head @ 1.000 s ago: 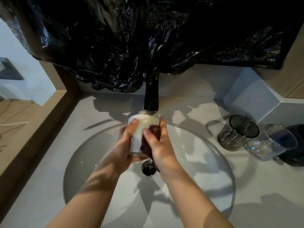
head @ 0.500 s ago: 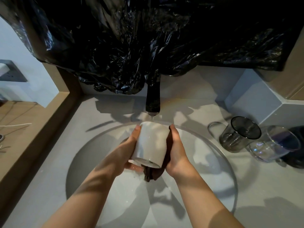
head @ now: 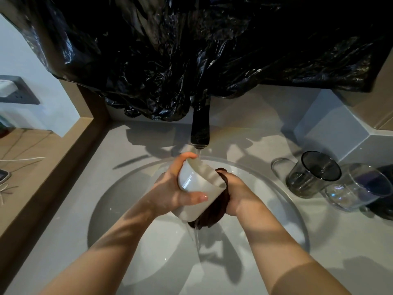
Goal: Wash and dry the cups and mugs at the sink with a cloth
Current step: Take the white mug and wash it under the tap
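Note:
A white cup [head: 196, 188] is held tilted over the round white sink [head: 293, 201], just under the black faucet [head: 200, 128]. My left hand [head: 172, 188] grips its side, thumb across the front and fingers over the top. My right hand [head: 240, 194] presses a dark brown cloth [head: 212, 216] against the cup's right side and underside. Water runs from the faucet onto the cup and drips off the cloth.
On the counter to the right stand a smoky grey glass mug [head: 312, 175], a clear glass [head: 357, 188] and a dark cup [head: 385, 194] at the frame edge. Black plastic sheeting [head: 191, 50] hangs above the faucet. A wooden ledge [head: 42, 167] runs along the left.
The cup has been turned from base-up to lying tilted with its side toward me. My left thumb came round to the front, and the cloth shifted under the cup.

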`<state>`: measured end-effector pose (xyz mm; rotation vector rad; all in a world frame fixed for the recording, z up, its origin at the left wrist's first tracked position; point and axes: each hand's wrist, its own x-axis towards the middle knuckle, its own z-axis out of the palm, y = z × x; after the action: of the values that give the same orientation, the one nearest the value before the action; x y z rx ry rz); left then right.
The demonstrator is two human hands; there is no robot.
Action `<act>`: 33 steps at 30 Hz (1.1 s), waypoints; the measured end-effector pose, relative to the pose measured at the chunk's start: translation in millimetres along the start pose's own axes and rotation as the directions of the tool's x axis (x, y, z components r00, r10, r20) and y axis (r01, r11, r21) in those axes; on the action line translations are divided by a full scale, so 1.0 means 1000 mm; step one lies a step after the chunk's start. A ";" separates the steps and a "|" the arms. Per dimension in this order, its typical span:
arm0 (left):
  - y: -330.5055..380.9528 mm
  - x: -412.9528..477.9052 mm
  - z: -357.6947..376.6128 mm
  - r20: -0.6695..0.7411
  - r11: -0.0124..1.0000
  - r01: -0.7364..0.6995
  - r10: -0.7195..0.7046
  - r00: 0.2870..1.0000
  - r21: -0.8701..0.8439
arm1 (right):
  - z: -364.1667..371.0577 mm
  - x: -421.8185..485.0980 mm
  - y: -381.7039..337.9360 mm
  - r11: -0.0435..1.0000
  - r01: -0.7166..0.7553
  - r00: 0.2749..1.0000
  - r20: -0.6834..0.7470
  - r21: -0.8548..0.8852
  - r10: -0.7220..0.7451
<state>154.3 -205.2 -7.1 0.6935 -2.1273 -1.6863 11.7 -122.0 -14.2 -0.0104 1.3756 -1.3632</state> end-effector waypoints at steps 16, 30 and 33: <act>-0.001 -0.009 -0.002 -0.083 0.963 0.065 -0.090 0.993 -0.263 | 0.013 0.001 0.007 0.985 -0.052 0.998 -0.031 0.163 0.058; -0.004 -0.004 0.005 0.018 0.677 0.240 -0.317 0.948 -0.696 | 0.016 -0.007 0.025 0.814 0.511 0.851 0.031 -0.277 -0.524; -0.009 -0.002 0.001 -0.045 0.746 0.242 -0.342 0.939 -0.620 | 0.013 -0.005 0.015 0.838 0.453 0.863 -0.087 -0.305 -0.498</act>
<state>157.2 -204.4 -16.4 0.9407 -1.2732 -2.2326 32.1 -122.9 -17.5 -0.4696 1.7743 -1.5921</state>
